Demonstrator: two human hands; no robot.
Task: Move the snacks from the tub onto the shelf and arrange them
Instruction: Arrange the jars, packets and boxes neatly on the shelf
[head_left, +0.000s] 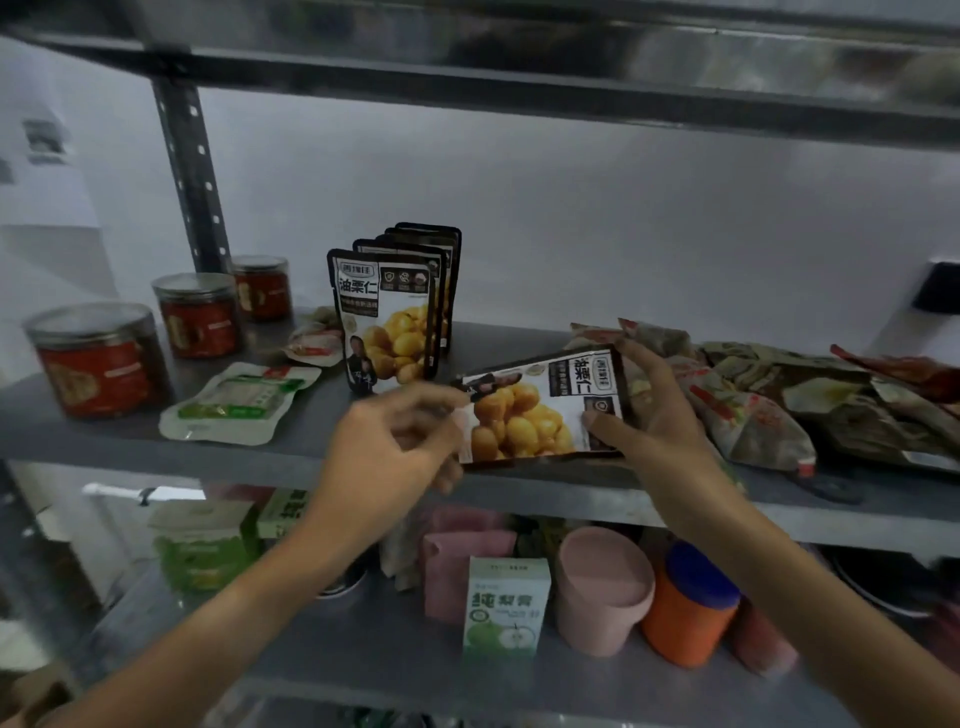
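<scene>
I hold a chestnut snack pouch (540, 410) sideways just above the front edge of the grey metal shelf (291, 441). My right hand (649, 410) grips its top end, thumb on the front. My left hand (395, 447) pinches its bottom end with the fingertips. Behind it a row of several matching chestnut pouches (387, 312) stands upright on the shelf, front one facing me. The tub is out of view.
Three red-labelled jars (98, 364) line the shelf's left side, with a flat green-and-white packet (239, 402) in front. A heap of crumpled snack bags (769, 395) fills the right. The lower shelf holds a green apple carton (506, 608), pink cups (602, 587) and an orange jar (688, 608).
</scene>
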